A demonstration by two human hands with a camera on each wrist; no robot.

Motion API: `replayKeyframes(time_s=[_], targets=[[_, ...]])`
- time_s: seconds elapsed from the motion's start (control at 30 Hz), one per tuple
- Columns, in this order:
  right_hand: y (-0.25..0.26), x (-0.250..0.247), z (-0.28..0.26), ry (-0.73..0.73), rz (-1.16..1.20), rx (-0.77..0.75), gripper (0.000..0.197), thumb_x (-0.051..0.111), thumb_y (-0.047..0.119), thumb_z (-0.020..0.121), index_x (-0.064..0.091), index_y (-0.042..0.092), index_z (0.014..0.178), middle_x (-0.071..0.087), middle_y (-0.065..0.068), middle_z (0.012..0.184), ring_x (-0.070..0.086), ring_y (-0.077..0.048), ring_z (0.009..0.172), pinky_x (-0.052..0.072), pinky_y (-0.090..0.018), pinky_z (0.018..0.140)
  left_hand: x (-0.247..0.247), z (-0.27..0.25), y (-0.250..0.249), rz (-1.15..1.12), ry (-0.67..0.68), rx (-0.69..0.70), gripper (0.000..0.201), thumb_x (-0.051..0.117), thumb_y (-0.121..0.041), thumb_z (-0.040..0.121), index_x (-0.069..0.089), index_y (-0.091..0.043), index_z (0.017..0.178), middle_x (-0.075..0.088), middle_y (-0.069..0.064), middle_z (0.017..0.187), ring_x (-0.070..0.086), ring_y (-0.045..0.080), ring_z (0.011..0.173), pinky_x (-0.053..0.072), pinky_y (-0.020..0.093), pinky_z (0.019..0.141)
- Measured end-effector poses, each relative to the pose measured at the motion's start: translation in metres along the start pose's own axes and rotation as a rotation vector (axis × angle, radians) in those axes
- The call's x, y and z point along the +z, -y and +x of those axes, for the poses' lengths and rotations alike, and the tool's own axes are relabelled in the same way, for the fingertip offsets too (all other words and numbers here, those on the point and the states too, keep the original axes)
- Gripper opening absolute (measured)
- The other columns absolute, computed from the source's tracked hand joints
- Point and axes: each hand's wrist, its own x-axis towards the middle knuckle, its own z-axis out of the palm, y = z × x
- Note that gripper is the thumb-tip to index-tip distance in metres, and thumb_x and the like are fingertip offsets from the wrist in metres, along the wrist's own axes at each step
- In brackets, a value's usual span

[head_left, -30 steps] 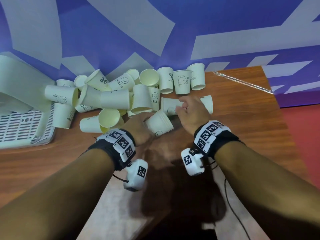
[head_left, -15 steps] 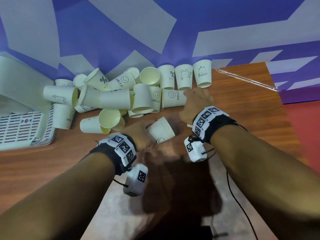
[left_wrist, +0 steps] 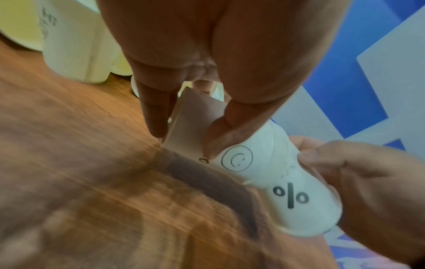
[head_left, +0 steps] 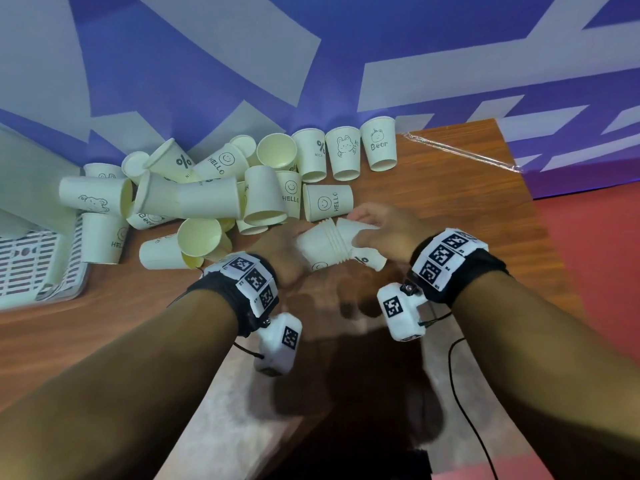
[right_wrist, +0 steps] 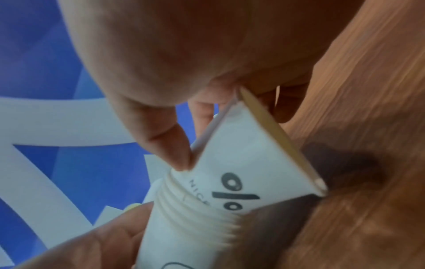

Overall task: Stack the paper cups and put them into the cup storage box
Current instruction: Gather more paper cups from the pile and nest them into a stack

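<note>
My left hand [head_left: 287, 251] grips a stack of several nested white paper cups [head_left: 318, 247] lying sideways just above the wooden table [head_left: 450, 209]. My right hand [head_left: 377, 230] pinches a single cup with a % mark [head_left: 367, 259], whose base sits partly inside the stack's open end. The left wrist view shows the left hand [left_wrist: 181, 134], the smiley on the stack [left_wrist: 236, 158], the % cup [left_wrist: 292, 196] and the right hand [left_wrist: 368, 182]. The right wrist view shows the right hand [right_wrist: 207, 127], the % cup [right_wrist: 248, 160], the stack's rims [right_wrist: 190, 209] and the left hand [right_wrist: 103, 242]. A white slotted box [head_left: 31, 268] sits far left.
A heap of loose cups [head_left: 207, 195] lies behind my hands against the blue wall. Three cups [head_left: 343, 154] stand upside down in a row at the back. A clear plastic strip [head_left: 460, 154] lies at the back right. The table ends at the right, above red floor [head_left: 588, 237].
My right hand reached to a cup lying at the right of the heap, took it, and brought it back to the open end of the stack. The left hand stayed near its place with the stack.
</note>
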Motion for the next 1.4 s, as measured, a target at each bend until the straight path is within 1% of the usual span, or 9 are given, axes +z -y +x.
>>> replayKeyframes(time_s=[0.23, 0.37, 0.47, 0.83, 0.93, 1.03, 1.13, 1.3, 1.4], targets=[[0.031, 0.034, 0.025, 0.054, 0.26, -0.07, 0.042, 0.06, 0.02, 0.089, 0.051, 0.023, 0.131, 0.052, 0.002, 0.134, 0.047, -0.012, 0.125, 0.034, -0.027, 0.102, 0.006, -0.004, -0.001, -0.156, 0.153, -0.095, 0.068, 0.086, -0.016, 0.046, 0.063, -0.04, 0.105, 0.073, -0.005, 0.097, 0.072, 0.022, 0.085, 0.06, 0.047, 0.08], [0.035, 0.033, 0.049, -0.218, -0.273, -0.293, 0.042, 0.057, 0.012, 0.086, 0.056, 0.019, 0.127, 0.054, -0.002, 0.13, 0.045, -0.023, 0.125, 0.038, -0.033, 0.104, 0.004, 0.0, 0.023, -0.052, 0.187, -0.167, 0.068, 0.079, -0.037, 0.033, 0.063, -0.048, 0.098, 0.076, -0.008, 0.081, 0.074, 0.016, 0.077, 0.061, 0.042, 0.078], [0.032, 0.034, 0.063, -0.168, -0.541, -0.32, 0.059, 0.059, 0.01, 0.081, 0.05, 0.024, 0.137, 0.044, 0.002, 0.142, 0.032, -0.024, 0.134, 0.031, -0.034, 0.111, -0.004, -0.005, 0.032, 0.0, 0.166, -0.187, 0.07, 0.077, -0.035, 0.031, 0.065, -0.042, 0.1, 0.074, -0.011, 0.081, 0.072, 0.013, 0.077, 0.061, 0.04, 0.077], [0.03, 0.029, 0.089, -0.326, -0.79, -0.228, 0.064, 0.076, 0.029, 0.073, 0.046, 0.019, 0.129, 0.05, -0.008, 0.124, 0.046, -0.03, 0.114, 0.041, -0.04, 0.093, 0.001, 0.005, 0.046, -0.126, 0.067, -0.21, 0.075, 0.082, -0.03, 0.032, 0.051, -0.043, 0.099, 0.072, -0.006, 0.091, 0.07, 0.02, 0.087, 0.06, 0.045, 0.078], [0.02, 0.025, 0.083, -0.304, -0.658, -0.144, 0.07, 0.076, 0.039, 0.073, 0.045, 0.021, 0.133, 0.05, -0.005, 0.126, 0.048, -0.027, 0.114, 0.042, -0.038, 0.093, 0.004, 0.007, 0.046, -0.139, 0.046, -0.195, 0.067, 0.082, -0.035, 0.032, 0.055, -0.046, 0.092, 0.071, -0.008, 0.091, 0.069, 0.019, 0.088, 0.059, 0.045, 0.081], [0.015, 0.019, 0.071, -0.318, 0.012, -0.022, 0.068, 0.076, 0.038, 0.074, 0.042, 0.026, 0.131, 0.057, 0.01, 0.113, 0.057, -0.013, 0.101, 0.045, -0.031, 0.089, 0.004, 0.008, 0.042, -0.16, 0.048, -0.175, 0.063, 0.081, -0.042, 0.034, 0.056, -0.051, 0.091, 0.072, -0.009, 0.091, 0.069, 0.018, 0.088, 0.058, 0.044, 0.084], [0.015, 0.024, 0.059, -0.249, 0.462, 0.107, 0.048, 0.076, 0.043, 0.069, 0.055, 0.029, 0.11, 0.066, 0.007, 0.098, 0.067, -0.015, 0.092, 0.057, -0.045, 0.089, 0.007, 0.011, 0.035, -0.207, 0.09, -0.17, 0.061, 0.081, -0.05, 0.035, 0.055, -0.047, 0.09, 0.072, -0.011, 0.097, 0.069, 0.017, 0.093, 0.055, 0.042, 0.09], [0.02, 0.024, 0.038, 0.005, 0.337, 0.116, 0.037, 0.058, 0.063, 0.083, 0.064, 0.027, 0.088, 0.066, 0.011, 0.093, 0.063, -0.011, 0.091, 0.048, -0.038, 0.094, 0.013, 0.024, 0.015, -0.34, 0.055, -0.165, 0.076, 0.079, -0.055, 0.037, 0.054, -0.037, 0.106, 0.071, -0.008, 0.1, 0.071, 0.017, 0.09, 0.057, 0.045, 0.087], [0.029, 0.007, 0.054, -0.123, 0.125, 0.071, 0.056, 0.039, 0.063, 0.095, 0.064, 0.014, 0.107, 0.065, -0.004, 0.1, 0.061, -0.021, 0.093, 0.038, -0.031, 0.081, 0.017, 0.033, 0.014, -0.429, 0.035, -0.19, 0.092, 0.083, -0.057, 0.04, 0.051, -0.029, 0.121, 0.071, -0.004, 0.102, 0.074, 0.023, 0.083, 0.061, 0.048, 0.077]])
